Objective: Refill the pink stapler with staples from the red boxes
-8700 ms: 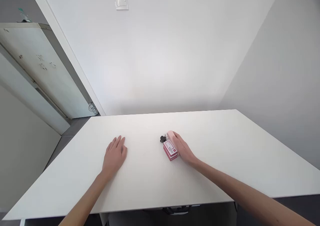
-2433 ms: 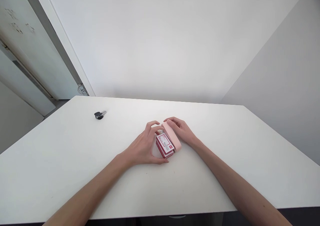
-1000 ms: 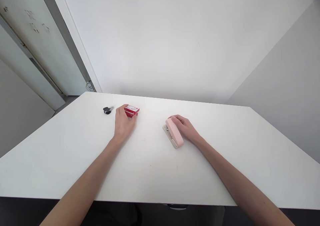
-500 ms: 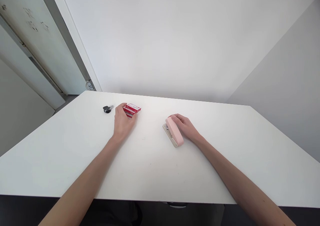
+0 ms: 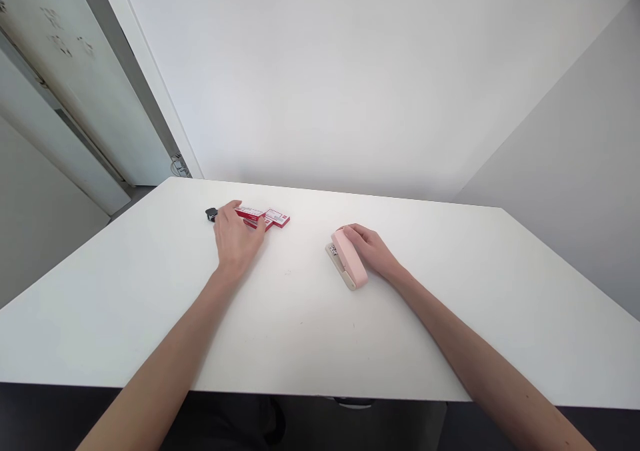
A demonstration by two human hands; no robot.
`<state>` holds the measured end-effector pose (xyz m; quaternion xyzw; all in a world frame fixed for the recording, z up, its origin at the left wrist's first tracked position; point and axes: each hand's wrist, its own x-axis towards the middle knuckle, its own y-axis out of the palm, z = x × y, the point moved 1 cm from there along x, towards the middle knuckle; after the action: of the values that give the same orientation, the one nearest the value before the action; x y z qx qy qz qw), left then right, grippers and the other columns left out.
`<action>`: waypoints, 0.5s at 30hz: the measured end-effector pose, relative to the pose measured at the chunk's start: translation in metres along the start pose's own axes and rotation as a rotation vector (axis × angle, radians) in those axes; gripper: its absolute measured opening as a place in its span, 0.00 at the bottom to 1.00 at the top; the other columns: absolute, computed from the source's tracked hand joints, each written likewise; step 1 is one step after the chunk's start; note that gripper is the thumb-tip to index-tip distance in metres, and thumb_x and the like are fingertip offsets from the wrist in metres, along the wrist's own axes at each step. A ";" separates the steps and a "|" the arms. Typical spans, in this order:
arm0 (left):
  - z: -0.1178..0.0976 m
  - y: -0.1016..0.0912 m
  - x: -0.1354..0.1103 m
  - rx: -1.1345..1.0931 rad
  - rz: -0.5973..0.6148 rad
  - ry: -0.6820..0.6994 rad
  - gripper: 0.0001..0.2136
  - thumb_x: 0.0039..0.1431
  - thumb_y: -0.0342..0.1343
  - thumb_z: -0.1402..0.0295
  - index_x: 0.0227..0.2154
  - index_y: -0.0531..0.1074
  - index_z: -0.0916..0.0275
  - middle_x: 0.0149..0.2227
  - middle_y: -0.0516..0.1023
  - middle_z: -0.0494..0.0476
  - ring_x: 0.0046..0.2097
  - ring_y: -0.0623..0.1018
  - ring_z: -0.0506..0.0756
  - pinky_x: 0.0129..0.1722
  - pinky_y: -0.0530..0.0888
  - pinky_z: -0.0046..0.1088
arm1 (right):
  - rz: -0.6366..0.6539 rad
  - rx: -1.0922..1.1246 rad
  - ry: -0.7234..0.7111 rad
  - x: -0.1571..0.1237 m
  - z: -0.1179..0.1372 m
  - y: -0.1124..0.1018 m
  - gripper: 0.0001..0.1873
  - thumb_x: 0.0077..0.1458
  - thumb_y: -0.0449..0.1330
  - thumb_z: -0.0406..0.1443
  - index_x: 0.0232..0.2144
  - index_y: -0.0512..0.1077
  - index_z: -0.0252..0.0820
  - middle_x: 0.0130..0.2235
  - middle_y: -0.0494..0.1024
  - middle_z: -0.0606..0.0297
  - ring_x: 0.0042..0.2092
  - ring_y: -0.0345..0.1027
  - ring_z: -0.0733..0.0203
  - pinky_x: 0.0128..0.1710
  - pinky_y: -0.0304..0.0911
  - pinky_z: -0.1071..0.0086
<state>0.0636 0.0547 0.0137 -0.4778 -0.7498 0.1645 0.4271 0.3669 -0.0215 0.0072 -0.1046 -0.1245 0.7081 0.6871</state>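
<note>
Fingers (image 5: 256,226) of the left hand (image 5: 236,241) bend over a red staple box (image 5: 249,212), with the thumb at its far left end, so the grip is closed lightly on the box as it lies flat on the table (image 5: 300,331). A second red staple box (image 5: 278,219) lies just beside it on the right, touching or nearly so, outside the hand. A small black object (image 5: 211,214), partly hidden by the thumb, sits just left of the hand. Well apart to the right, the right hand (image 5: 371,251) cups a pink stapler (image 5: 349,266), its grip closed loosely round the far end and right flank. The stapler rests on the table, angled toward the near right. The table is plain white; its far edge meets a white wall (image 5: 320,71), a door (image 5: 55,71) stands off the left corner, and a grey wall (image 5: 575,158) runs along the right. Wide white surface lies between both hands and the near edge, and also right of the stapler.
</note>
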 end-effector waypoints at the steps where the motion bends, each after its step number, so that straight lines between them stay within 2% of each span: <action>1: 0.003 -0.002 0.002 0.050 -0.027 0.007 0.27 0.62 0.60 0.60 0.61 0.63 0.66 0.62 0.71 0.73 0.64 0.71 0.71 0.67 0.66 0.55 | 0.001 0.000 0.003 0.000 0.000 0.000 0.24 0.67 0.55 0.59 0.43 0.79 0.49 0.47 0.83 0.63 0.48 0.74 0.50 0.47 0.67 0.60; 5: 0.016 -0.007 0.007 0.208 -0.097 0.023 0.28 0.61 0.57 0.64 0.62 0.63 0.71 0.63 0.69 0.78 0.64 0.69 0.75 0.66 0.64 0.58 | 0.007 -0.009 -0.001 0.000 -0.002 -0.002 0.25 0.67 0.54 0.59 0.42 0.78 0.49 0.46 0.82 0.64 0.46 0.74 0.51 0.46 0.66 0.60; 10: 0.020 -0.003 0.004 0.299 -0.015 0.060 0.27 0.59 0.55 0.65 0.60 0.65 0.74 0.61 0.67 0.83 0.63 0.67 0.78 0.65 0.63 0.61 | 0.002 -0.028 -0.009 0.000 -0.001 -0.002 0.26 0.67 0.54 0.60 0.41 0.77 0.49 0.46 0.82 0.63 0.45 0.72 0.51 0.45 0.66 0.61; 15: 0.014 -0.003 0.000 0.320 -0.001 0.090 0.26 0.57 0.55 0.65 0.58 0.68 0.70 0.59 0.68 0.80 0.62 0.66 0.80 0.64 0.62 0.63 | 0.005 -0.038 -0.016 0.001 -0.001 -0.002 0.26 0.67 0.53 0.60 0.42 0.77 0.49 0.46 0.81 0.63 0.47 0.72 0.51 0.47 0.65 0.60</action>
<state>0.0502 0.0557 0.0076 -0.4100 -0.6945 0.2601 0.5310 0.3687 -0.0206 0.0071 -0.1122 -0.1430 0.7081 0.6823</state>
